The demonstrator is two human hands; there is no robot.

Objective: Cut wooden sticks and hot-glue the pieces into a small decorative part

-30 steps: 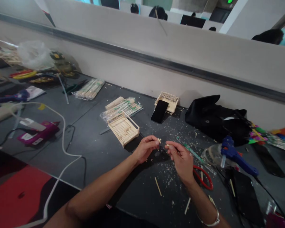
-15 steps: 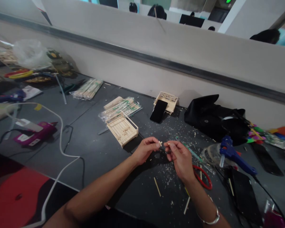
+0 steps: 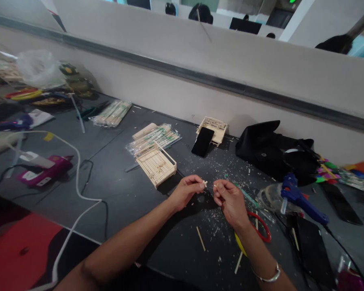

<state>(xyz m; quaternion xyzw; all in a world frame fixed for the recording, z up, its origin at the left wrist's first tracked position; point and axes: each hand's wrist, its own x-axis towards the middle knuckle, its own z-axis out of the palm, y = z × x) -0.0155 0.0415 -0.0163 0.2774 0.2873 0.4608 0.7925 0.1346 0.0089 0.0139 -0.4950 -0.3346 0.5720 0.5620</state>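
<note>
Landmark: a slatted wooden model (image 3: 156, 165) is set on the dark table (image 3: 124, 226); small crossed pieces (image 3: 161, 166) are seen lying on its slats.
Left hand (image 3: 185, 193): a small pale wooden piece (image 3: 205, 183) is pinched between thumb and forefinger, just beyond the model's near right corner.
Right hand (image 3: 232, 202): thumb and fingers are pressed together, farther right of the model; a tiny pale bit (image 3: 215, 185) is gripped at the tips, mostly covered by them.
Gap: the two held pieces are kept apart, near each other.
Wrapped sticks (image 3: 164, 136): laid directly behind the model in clear film.
Phone (image 3: 203, 142): placed behind and right of the model, with part of a second wooden model (image 3: 220, 130) covered by it.
Loose stick (image 3: 201, 238): left in front and right of the model, among scattered pale chips.
Red loop handle (image 3: 268, 233): partly hidden by the right forearm, well right of the model.
Glue guns: a purple one (image 3: 45, 170) is seen left of the model, a blue one (image 3: 303, 201) far to its right.
</note>
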